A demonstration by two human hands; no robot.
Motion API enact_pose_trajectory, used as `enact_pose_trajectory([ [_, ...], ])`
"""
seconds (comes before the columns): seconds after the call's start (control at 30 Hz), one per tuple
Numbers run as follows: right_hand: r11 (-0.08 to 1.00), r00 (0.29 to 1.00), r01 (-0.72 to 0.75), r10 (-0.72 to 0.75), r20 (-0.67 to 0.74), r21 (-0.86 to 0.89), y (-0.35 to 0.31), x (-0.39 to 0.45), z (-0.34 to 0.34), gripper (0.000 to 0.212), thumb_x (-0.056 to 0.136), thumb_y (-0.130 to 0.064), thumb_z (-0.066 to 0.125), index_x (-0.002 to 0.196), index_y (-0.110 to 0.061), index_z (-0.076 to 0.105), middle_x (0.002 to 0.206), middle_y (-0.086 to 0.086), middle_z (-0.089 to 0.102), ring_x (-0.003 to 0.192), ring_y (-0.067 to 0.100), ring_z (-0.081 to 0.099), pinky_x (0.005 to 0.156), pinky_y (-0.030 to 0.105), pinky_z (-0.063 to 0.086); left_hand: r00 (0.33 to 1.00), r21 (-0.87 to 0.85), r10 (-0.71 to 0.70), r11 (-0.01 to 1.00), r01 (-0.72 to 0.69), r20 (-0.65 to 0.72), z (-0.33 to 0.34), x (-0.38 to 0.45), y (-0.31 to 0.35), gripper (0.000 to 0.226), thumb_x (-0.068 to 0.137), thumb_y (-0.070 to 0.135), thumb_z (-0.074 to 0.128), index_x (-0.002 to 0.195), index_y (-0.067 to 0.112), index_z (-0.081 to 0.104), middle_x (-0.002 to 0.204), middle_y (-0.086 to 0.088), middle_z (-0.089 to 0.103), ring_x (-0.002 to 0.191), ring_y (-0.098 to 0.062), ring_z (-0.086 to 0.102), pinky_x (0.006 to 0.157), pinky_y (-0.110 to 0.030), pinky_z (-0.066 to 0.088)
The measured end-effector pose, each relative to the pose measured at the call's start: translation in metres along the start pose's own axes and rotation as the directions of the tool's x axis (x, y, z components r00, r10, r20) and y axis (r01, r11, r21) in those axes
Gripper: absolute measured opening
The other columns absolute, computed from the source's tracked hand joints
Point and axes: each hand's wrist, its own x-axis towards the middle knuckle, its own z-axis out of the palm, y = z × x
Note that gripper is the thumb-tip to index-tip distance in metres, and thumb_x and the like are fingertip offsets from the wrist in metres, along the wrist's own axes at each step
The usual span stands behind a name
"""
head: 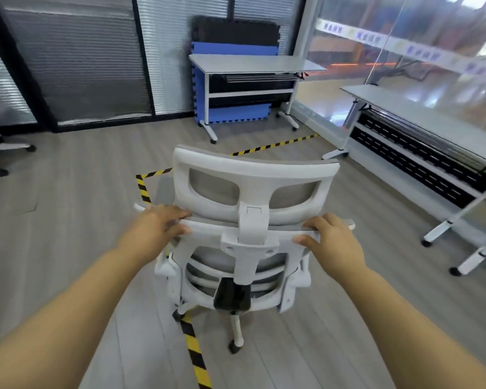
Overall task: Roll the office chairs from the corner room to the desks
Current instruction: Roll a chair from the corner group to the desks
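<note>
Head view: left hand [155,224] and right hand [330,242] both gripping chair [253,175] backrest, fingertips hidden.

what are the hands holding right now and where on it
Both hands grip the white office chair by the top edge of its backrest, just below the headrest: left hand at the left end, right hand at the right.

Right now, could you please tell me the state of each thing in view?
White office chair: upright on its castors, straddling the striped floor tape.
Left hand: gripping the backrest's top edge.
Right hand: gripping the same edge.
Far desk: standing, top flat.
Right desk: standing, top flat.
</note>
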Motion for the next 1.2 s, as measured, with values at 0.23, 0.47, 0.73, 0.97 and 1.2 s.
enact_pose_trajectory([
  [0.23,0.999,0.997,-0.037,0.038,-0.06,0.005,0.068,0.079,-0.021,0.03,0.084,-0.041,0.064,0.104,-0.019,0.063,0.108,-0.004,0.055,0.109,0.016,0.045,0.071,0.032,0.04,0.998,-0.026,0.052,0.998,-0.051,0.034,0.036,0.106,0.047,0.033,0.087,0.031,0.062,0.12,0.029,0.061,0.116,0.005,0.061,0.106,-0.016,0.051,0.092,-0.035,0.043],
  [0.47,0.994,0.993,-0.107,0.107,-0.057,0.016,0.127,0.169,-0.035,0.03,0.084,-0.042,0.064,0.105,-0.021,0.062,0.11,-0.006,0.053,0.109,0.016,0.044,0.071,0.032,0.04,0.993,-0.015,0.107,0.994,-0.106,0.05,0.071,0.221,0.088,0.035,0.088,0.027,0.062,0.123,0.024,0.06,0.124,0.003,0.059,0.114,-0.02,0.051,0.096,-0.036,0.04],
  [0.73,0.982,0.98,-0.183,0.179,-0.092,-0.047,0.187,0.291,-0.04,0.032,0.083,-0.043,0.065,0.107,-0.023,0.062,0.109,-0.007,0.052,0.108,0.015,0.045,0.07,0.031,0.04,0.967,-0.08,0.238,0.97,-0.231,0.093,0.108,0.379,0.109,0.031,0.085,0.031,0.064,0.116,0.026,0.064,0.111,0.004,0.064,0.106,-0.018,0.054,0.098,-0.041,0.041],
  [0.97,0.951,0.948,-0.308,0.307,-0.08,0.006,0.24,0.403,-0.049,0.032,0.083,-0.041,0.066,0.108,-0.022,0.061,0.11,-0.006,0.052,0.107,0.016,0.048,0.076,0.038,0.048,0.937,-0.052,0.317,0.948,-0.313,0.144,0.138,0.523,0.147,0.032,0.086,0.026,0.064,0.117,0.019,0.064,0.116,-0.001,0.064,0.111,-0.023,0.052,0.107,-0.052,0.032],
  [1.2,0.949,0.946,-0.316,0.315,-0.078,-0.002,0.294,0.529,-0.064,0.034,0.082,-0.041,0.067,0.109,-0.021,0.062,0.112,-0.006,0.051,0.098,0.012,0.046,0.073,0.035,0.044,0.944,-0.021,0.317,0.948,-0.316,0.097,0.164,0.651,0.185,0.034,0.089,0.023,0.061,0.122,0.018,0.061,0.126,-0.001,0.06,0.121,-0.022,0.049,0.111,-0.04,0.028],
])
